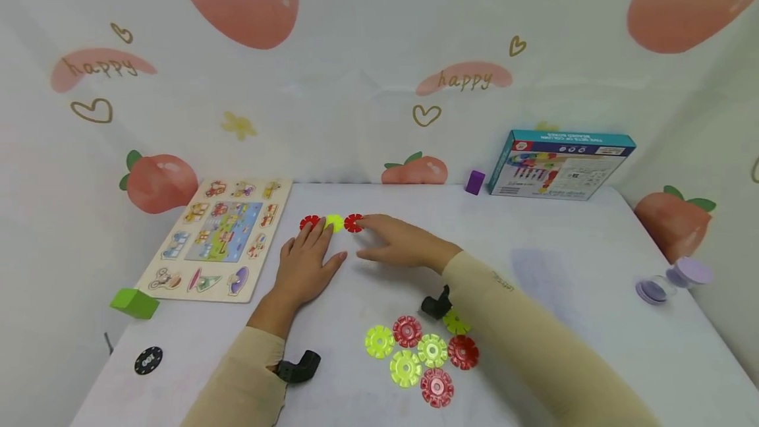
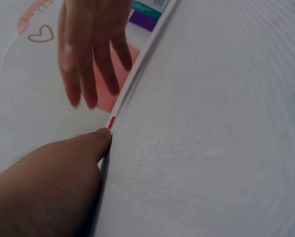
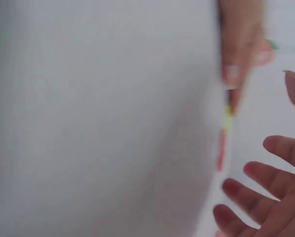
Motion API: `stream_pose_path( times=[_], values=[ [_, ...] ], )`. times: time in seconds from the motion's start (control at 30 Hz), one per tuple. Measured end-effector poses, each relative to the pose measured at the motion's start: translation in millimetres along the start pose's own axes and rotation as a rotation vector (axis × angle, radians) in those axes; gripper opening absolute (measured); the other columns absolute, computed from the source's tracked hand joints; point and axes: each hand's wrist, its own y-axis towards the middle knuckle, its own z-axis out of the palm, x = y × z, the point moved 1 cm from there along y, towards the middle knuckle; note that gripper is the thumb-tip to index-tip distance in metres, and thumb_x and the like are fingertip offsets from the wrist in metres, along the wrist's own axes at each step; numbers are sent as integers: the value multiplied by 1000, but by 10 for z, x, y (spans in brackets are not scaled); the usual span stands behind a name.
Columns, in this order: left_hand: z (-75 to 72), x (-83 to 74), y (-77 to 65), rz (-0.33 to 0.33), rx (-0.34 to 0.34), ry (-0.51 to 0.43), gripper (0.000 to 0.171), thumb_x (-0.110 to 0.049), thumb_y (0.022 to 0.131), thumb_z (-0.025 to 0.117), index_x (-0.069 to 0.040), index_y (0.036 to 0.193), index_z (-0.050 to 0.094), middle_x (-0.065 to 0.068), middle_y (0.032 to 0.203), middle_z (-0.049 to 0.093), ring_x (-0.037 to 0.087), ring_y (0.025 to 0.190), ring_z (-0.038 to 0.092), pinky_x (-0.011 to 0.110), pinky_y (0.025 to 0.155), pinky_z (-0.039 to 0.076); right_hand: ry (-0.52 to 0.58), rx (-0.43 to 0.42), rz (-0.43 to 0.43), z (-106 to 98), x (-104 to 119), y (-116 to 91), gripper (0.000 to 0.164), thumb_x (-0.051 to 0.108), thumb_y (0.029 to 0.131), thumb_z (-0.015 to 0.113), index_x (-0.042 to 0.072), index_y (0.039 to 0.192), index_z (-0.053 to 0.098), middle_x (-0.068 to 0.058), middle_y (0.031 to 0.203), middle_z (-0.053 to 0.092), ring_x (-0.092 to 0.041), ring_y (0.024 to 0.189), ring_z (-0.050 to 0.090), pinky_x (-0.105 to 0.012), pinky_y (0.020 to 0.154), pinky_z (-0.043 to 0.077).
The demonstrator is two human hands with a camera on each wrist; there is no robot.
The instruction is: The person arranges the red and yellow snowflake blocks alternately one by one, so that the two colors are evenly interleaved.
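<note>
Three slotted plastic discs form a row near the back of the table: a red disc (image 1: 308,222), a yellow-green disc (image 1: 337,221) and another red disc (image 1: 352,223). My left hand (image 1: 306,270) lies flat on the table, fingers extended, its fingertips at the left red and yellow-green discs and partly covering them. Over the right end of the row my right hand (image 1: 398,241) reaches in from the right. Its fingers are spread with nothing between them, as the right wrist view also shows on this hand (image 3: 278,192).
Several loose red and yellow-green discs (image 1: 405,368) lie nearer the front. A wooden picture puzzle (image 1: 267,213), a green block (image 1: 135,304) and a black chip (image 1: 148,360) are at left. Behind stand a purple block (image 1: 475,182) and a box (image 1: 560,167); a lilac-lidded container (image 1: 655,290) is far right.
</note>
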Motion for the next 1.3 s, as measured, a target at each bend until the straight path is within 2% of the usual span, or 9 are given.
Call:
stream_pose_path(
  times=[0.13,0.3,0.43,0.57,0.77,0.9,1.03,1.13,1.3],
  values=[
    [50,-5,19,4,4,-5,74,-57,92,49,-16,151,31,6,157,20,30,143,12,61,106,13,274,-85,-23,-117,-107,-455,61,58,89,57,28,140,47,11,137,48,-16,121,49,-39,96,43],
    [68,47,25,-9,10,-9,75,-58,92,48,-17,152,30,4,158,18,29,143,10,60,106,12,460,-123,-45,-88,-275,-1087,40,40,96,56,30,135,51,7,130,55,-14,111,54,-39,92,45],
    [51,76,7,-9,11,-16,76,-59,91,48,-18,152,29,3,158,18,29,143,10,61,106,11,498,-131,14,105,-514,-1569,43,34,93,63,22,133,54,2,127,58,-15,109,55,-36,92,46],
    [49,74,18,-3,4,-20,76,-61,91,46,-19,152,29,3,158,18,28,143,9,60,106,12,411,-147,29,237,-686,-1874,50,36,86,72,21,131,56,8,125,55,-14,113,51,-30,96,42],
    [42,55,20,-5,5,-29,75,-59,91,48,-18,151,31,4,158,19,29,143,10,61,106,11,237,-175,21,277,-656,-1946,42,36,82,75,24,120,61,12,117,48,-10,112,46,-32,95,41],
    [47,45,18,-5,10,-27,75,-58,91,49,-17,151,31,4,158,19,30,143,10,61,106,11,274,-176,70,265,-592,-1906,29,26,82,77,23,105,61,11,107,54,-10,99,51,-31,86,45],
    [46,47,20,-8,9,-19,75,-58,91,49,-17,151,31,4,158,19,29,143,10,60,106,11,255,-142,112,242,-552,-1875,39,31,81,78,24,116,61,10,104,54,-12,94,49,-28,77,45],
    [44,49,23,-9,6,-17,74,-58,92,48,-17,151,31,4,158,19,29,143,10,60,107,11,210,-113,119,230,-532,-1845,46,36,79,78,26,121,60,9,105,51,-12,96,47,-30,78,44],
    [39,41,21,-10,10,-18,74,-58,92,48,-17,151,31,5,158,19,29,143,10,60,107,11,299,-98,183,204,-519,-1787,30,32,81,77,25,104,58,8,99,55,-14,92,50,-31,79,47]
  ],
)
